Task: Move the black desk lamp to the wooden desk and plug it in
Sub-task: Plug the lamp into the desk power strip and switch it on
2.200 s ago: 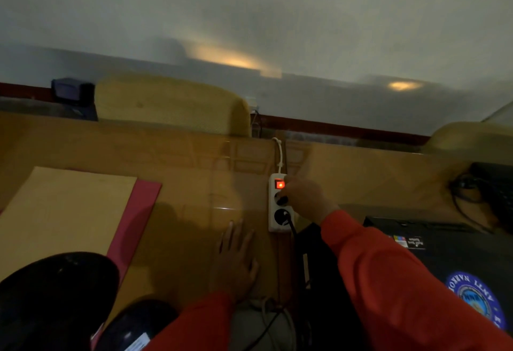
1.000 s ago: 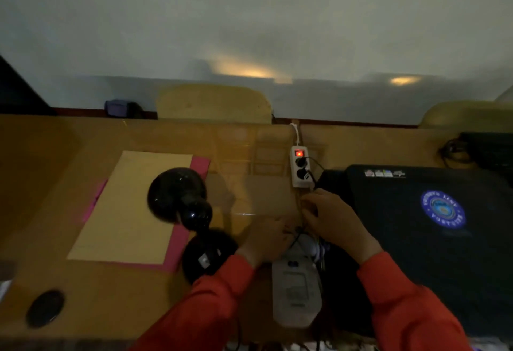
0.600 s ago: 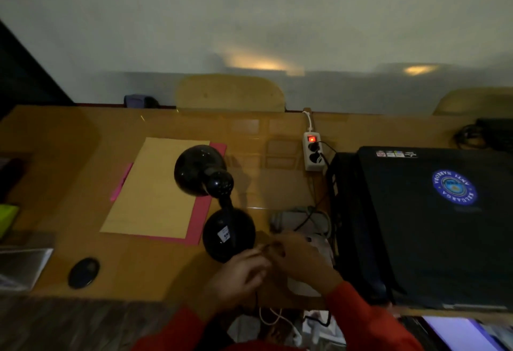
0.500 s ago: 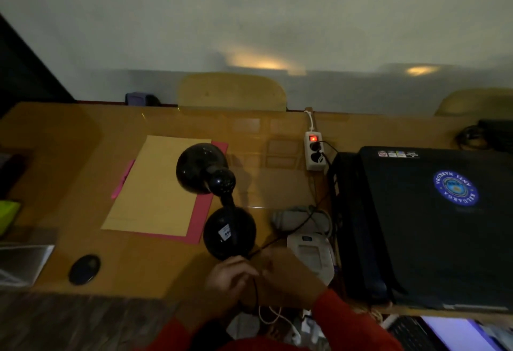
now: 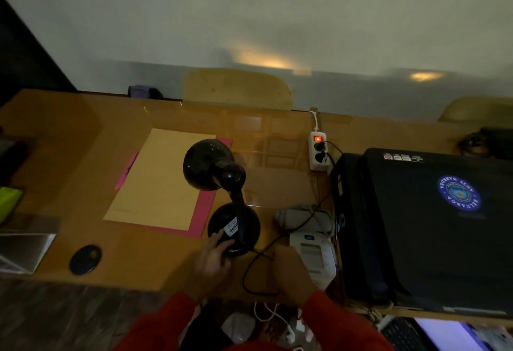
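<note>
The black desk lamp point(image 5: 234, 227) stands on the wooden desk point(image 5: 277, 184) near its front edge, its round shade point(image 5: 206, 164) leaning left over a folder. My left hand point(image 5: 212, 260) grips the near-left rim of the lamp's base. My right hand point(image 5: 291, 274) is curled to the right of the base, closed on the lamp's black cord point(image 5: 248, 270), which loops on the desk between my hands. A white power strip point(image 5: 318, 153) lies further back with its red switch lit and two black plugs in it.
A black laptop bag point(image 5: 433, 225) with a round blue sticker fills the desk's right side. A white device point(image 5: 313, 259) lies beside my right hand. A tan folder point(image 5: 158, 178) on a pink one lies to the left, with a black disc point(image 5: 84, 259) near the edge.
My left hand has moved up onto the lamp's base. My right hand has shifted right with the cord, and a loop of cord now lies on the desk. The lamp stays put.
</note>
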`<state>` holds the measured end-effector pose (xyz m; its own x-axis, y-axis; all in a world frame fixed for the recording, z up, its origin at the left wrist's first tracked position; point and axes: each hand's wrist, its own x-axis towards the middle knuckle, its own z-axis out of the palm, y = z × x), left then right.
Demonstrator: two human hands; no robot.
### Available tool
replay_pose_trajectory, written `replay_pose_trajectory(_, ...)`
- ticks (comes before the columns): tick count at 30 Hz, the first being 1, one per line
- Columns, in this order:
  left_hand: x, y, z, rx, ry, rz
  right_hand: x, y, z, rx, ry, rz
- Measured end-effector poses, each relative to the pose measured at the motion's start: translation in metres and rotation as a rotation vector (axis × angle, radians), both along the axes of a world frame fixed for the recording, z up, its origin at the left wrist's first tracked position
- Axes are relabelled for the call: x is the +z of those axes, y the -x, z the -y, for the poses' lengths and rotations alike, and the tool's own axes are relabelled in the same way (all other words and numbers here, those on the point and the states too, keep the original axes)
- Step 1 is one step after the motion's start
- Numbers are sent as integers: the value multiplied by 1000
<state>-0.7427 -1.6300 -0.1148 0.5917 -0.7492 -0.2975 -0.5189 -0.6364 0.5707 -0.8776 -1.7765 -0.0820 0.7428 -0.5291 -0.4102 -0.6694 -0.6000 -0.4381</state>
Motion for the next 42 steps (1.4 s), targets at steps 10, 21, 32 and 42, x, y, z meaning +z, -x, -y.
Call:
replay_pose_trajectory(10, -4, 6, 4, 58, 81, 63, 6, -9, 28, 44, 125, 130)
replay_pose_trajectory(21, -13, 1, 7, -125, -184, 211, 21, -35, -4, -106, -401, 510)
replay_pose_trajectory(32, -13, 37, -5, -215, -214, 188, 3, 6, -14, -139, -166, 458)
replay_pose_trajectory(42, -3, 43, -12, -364, -195, 225, 5, 26, -27, -224, -145, 514)
